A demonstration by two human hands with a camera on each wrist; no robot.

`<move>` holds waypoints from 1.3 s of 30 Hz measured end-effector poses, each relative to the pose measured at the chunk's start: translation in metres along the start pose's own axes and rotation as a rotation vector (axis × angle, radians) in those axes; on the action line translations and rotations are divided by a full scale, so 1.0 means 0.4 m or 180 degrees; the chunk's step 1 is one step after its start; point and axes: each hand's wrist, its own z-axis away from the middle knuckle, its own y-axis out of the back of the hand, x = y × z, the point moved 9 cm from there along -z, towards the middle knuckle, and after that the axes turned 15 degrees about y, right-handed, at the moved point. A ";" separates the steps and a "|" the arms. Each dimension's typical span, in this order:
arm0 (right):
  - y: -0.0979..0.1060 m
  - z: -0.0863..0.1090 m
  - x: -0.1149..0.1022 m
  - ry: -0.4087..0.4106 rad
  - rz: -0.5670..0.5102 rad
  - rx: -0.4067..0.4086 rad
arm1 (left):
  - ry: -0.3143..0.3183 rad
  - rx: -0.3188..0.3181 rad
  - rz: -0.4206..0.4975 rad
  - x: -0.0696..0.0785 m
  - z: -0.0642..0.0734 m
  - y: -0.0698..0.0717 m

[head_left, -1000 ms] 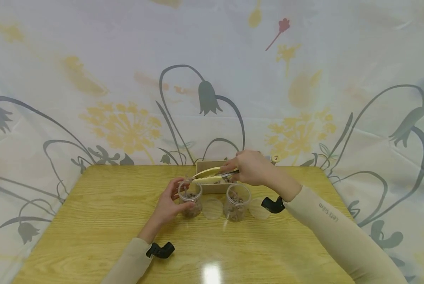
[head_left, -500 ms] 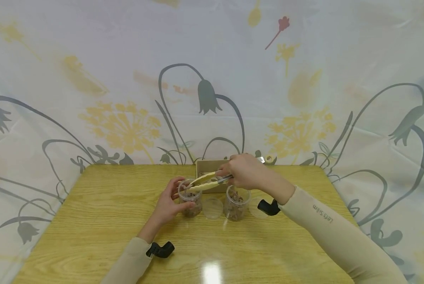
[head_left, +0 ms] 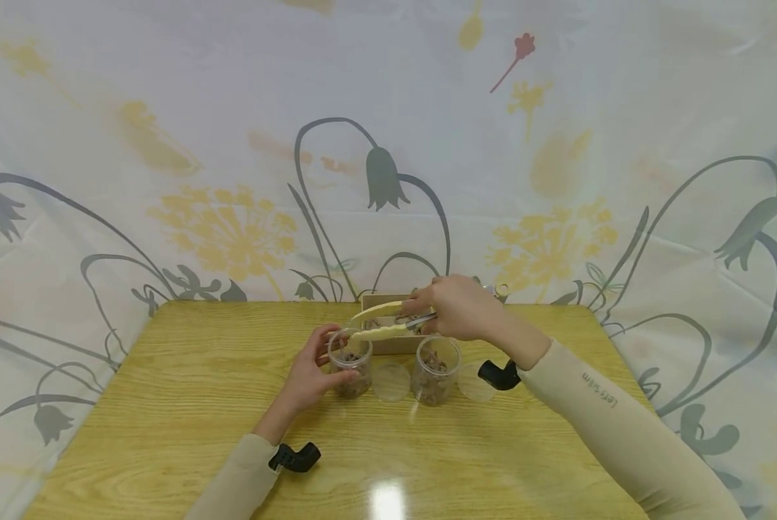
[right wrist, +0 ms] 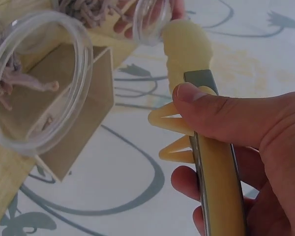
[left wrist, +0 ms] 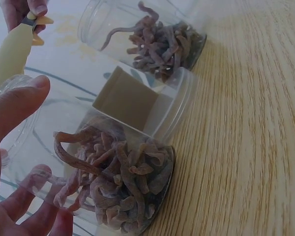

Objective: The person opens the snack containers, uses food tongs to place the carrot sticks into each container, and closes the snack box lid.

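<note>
My left hand point(head_left: 307, 377) holds a clear plastic jar point(head_left: 352, 390) upright on the table, thumb on the near side and fingers behind. Twisted brown strips point(left wrist: 128, 182), like dried meat, fill the jar's lower part. My right hand point(head_left: 463, 307) grips cream-yellow tongs point(head_left: 382, 333) with a metal handle. The tong tips are spread apart at the left jar's mouth; I see nothing between them. A second clear jar point(head_left: 434, 390) with similar strips stands to the right, below my right hand.
Behind the jars sits a beige box point(head_left: 395, 346) with more strips inside. One clear lid point(head_left: 391, 383) lies between the jars, another lid point(head_left: 476, 384) right of the second jar. A patterned cloth point(head_left: 388, 144) hangs behind the wooden table point(head_left: 232, 375).
The tongs dipped into the left jar's mouth half a second ago, then rose slightly, and their tips spread. My left hand stays on the jar.
</note>
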 end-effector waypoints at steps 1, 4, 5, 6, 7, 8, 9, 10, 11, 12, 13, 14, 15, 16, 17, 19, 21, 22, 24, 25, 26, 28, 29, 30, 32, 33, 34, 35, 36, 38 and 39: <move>0.004 0.004 0.007 -0.0042 -0.0020 0.0018 | -0.0012 -0.0001 -0.0001 -0.001 0.000 0.000; 0.008 0.016 0.038 -0.0208 0.0011 -0.0005 | -0.0043 -0.0006 0.0028 -0.002 -0.001 0.000; 0.006 0.020 0.050 -0.0267 0.0031 -0.0028 | -0.0048 -0.0007 0.0034 -0.003 -0.001 0.001; 0.002 0.025 0.064 -0.0350 0.0041 -0.0073 | -0.0055 -0.0008 0.0036 -0.003 -0.001 0.001; -0.004 0.030 0.078 -0.0440 0.0050 -0.0137 | -0.0069 -0.0010 0.0043 -0.004 -0.001 0.001; -0.012 0.035 0.093 -0.0519 0.0057 -0.0213 | -0.0073 -0.0011 0.0052 -0.004 -0.001 0.001; -0.021 0.040 0.106 -0.0598 0.0072 -0.0295 | -0.0076 -0.0010 0.0050 -0.005 -0.001 0.001; -0.030 0.045 0.119 -0.0675 0.0068 -0.0381 | -0.0077 -0.0009 0.0040 -0.005 -0.001 0.001; -0.039 0.050 0.130 -0.0738 0.0069 -0.0476 | -0.0075 -0.0010 0.0029 -0.005 -0.001 0.001; -0.048 0.054 0.140 -0.0795 0.0070 -0.0564 | -0.0075 -0.0010 0.0024 -0.005 0.000 0.000; -0.057 0.057 0.149 -0.0841 0.0059 -0.0646 | -0.0074 -0.0012 0.0025 -0.005 0.000 0.000; -0.065 0.059 0.156 -0.0880 0.0050 -0.0713 | -0.0065 -0.0011 0.0021 -0.005 0.000 0.000; -0.070 0.059 0.162 -0.0904 0.0049 -0.0764 | -0.0062 -0.0009 0.0021 -0.005 0.000 0.000; -0.077 0.059 0.167 -0.0928 0.0037 -0.0804 | -0.0061 -0.0007 0.0019 -0.006 0.000 0.000; -0.081 0.058 0.172 -0.0953 0.0039 -0.0838 | -0.0063 -0.0007 0.0019 -0.006 0.000 0.000; -0.090 0.055 0.179 -0.0984 0.0065 -0.0901 | -0.0065 -0.0001 0.0013 -0.006 -0.001 0.001; -0.096 0.048 0.181 -0.0993 0.0131 -0.0975 | -0.0070 0.0005 0.0010 -0.007 -0.001 0.001; -0.100 0.044 0.181 -0.0994 0.0166 -0.1015 | -0.0079 0.0007 0.0007 -0.007 -0.002 0.001; -0.108 0.035 0.180 -0.0993 0.0262 -0.1119 | -0.0095 0.0006 -0.0005 -0.005 -0.001 0.000; -0.111 0.029 0.180 -0.0998 0.0300 -0.1162 | -0.0110 -0.0002 -0.0006 -0.003 -0.001 0.000; -0.116 0.023 0.179 -0.1004 0.0332 -0.1214 | -0.0126 -0.0008 -0.0006 -0.002 0.000 -0.001; -0.122 0.012 0.177 -0.1052 0.0343 -0.1289 | -0.0161 -0.0014 -0.0012 0.003 0.003 -0.002; -0.124 0.007 0.176 -0.1080 0.0341 -0.1322 | -0.0171 -0.0017 -0.0014 0.006 0.004 -0.002; -0.125 0.001 0.176 -0.1112 0.0315 -0.1351 | -0.0179 -0.0019 -0.0016 0.008 0.005 -0.003; -0.126 -0.008 0.174 -0.1163 0.0286 -0.1395 | -0.0185 -0.0013 -0.0014 0.011 0.006 -0.003; -0.125 -0.012 0.173 -0.1181 0.0272 -0.1408 | -0.0180 -0.0009 -0.0016 0.012 0.007 -0.002; -0.125 -0.015 0.172 -0.1188 0.0269 -0.1425 | -0.0176 -0.0009 -0.0016 0.012 0.007 -0.003; -0.126 -0.018 0.173 -0.1193 0.0262 -0.1444 | -0.0167 -0.0011 -0.0019 0.012 0.007 -0.003; -0.128 -0.020 0.174 -0.1193 0.0261 -0.1462 | -0.0160 -0.0011 -0.0019 0.012 0.007 -0.003; -0.134 -0.024 0.176 -0.1178 0.0269 -0.1490 | -0.0151 -0.0015 -0.0018 0.012 0.007 -0.003; -0.139 -0.026 0.178 -0.1165 0.0260 -0.1502 | -0.0148 -0.0017 -0.0017 0.012 0.008 -0.003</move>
